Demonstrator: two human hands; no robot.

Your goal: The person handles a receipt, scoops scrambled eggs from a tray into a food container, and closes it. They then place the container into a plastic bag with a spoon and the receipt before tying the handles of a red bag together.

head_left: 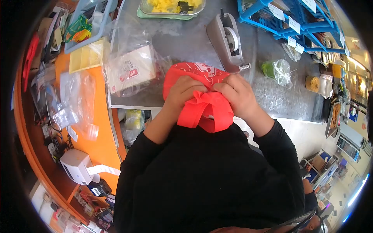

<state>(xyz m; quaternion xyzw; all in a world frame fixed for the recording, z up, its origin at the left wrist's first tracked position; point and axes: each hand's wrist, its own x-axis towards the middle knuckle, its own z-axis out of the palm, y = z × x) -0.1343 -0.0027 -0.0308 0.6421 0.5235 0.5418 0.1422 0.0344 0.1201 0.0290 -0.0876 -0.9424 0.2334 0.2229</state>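
Note:
A red fabric carrier bag (210, 113) with white print lies at the near edge of the metal counter, its loop handles hanging toward my body. My left hand (184, 92) is closed on the bag's top edge from the left. From the right, my right hand (236, 93) pinches the same edge, close to the other hand. The fingertips are partly hidden in the folds, and what is inside the bag does not show. Just beyond the bag stands a grey tape dispenser (227, 40). To the left lies a printed cream paper bag (132, 69) in clear plastic.
Blue racks (287, 23) with labels stand at the back right. A glass tray of yellow food (171, 7) is at the far edge. A green plastic-wrapped bundle (276, 71) sits to the right. On the orange counter (101, 116) are clear bags and a white receipt printer (77, 167).

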